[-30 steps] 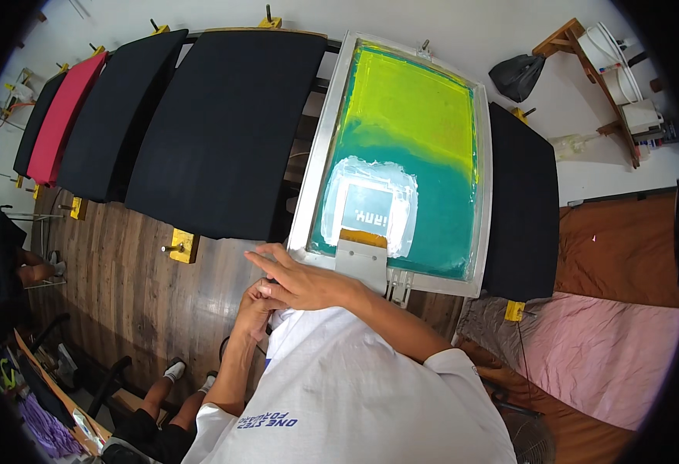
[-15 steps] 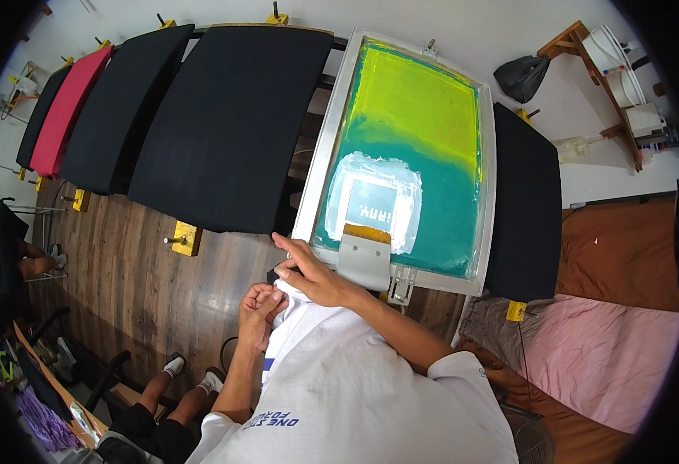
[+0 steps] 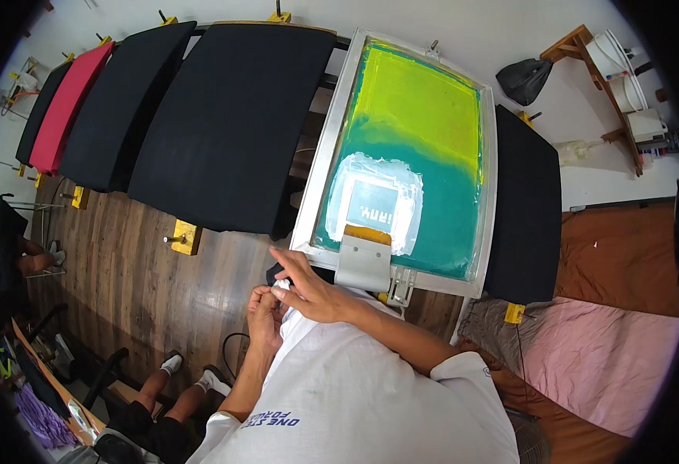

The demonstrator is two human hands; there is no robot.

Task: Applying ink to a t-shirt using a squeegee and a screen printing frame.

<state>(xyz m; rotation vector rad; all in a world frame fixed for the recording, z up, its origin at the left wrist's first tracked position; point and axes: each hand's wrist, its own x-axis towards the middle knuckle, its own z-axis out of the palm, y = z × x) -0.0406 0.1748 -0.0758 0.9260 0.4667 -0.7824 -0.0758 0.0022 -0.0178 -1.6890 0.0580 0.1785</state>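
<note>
In front of my body, my left hand is closed, pinching a bunched white fold of the T-shirt I wear. My right hand lies just above it with fingers stretched and apart. Its thumb side meets the fold; whether it also grips the cloth I cannot tell. Ahead and to the right stands a screen-printing frame with teal mesh, yellow-green toward the far end. White ink surrounds a small stencil at its near left. A grey squeegee with an amber blade leans over the near frame edge.
Black padded boards and a red one line up leftward on yellow clamps. Another black board sits right of the frame. Pink cloth lies at right. Another person's legs show at lower left.
My right hand has drawn slightly down and nearer me. The shirt's pulled-up part with the blue stripe no longer shows, and the left hand has moved slightly right with the bunched fold.
</note>
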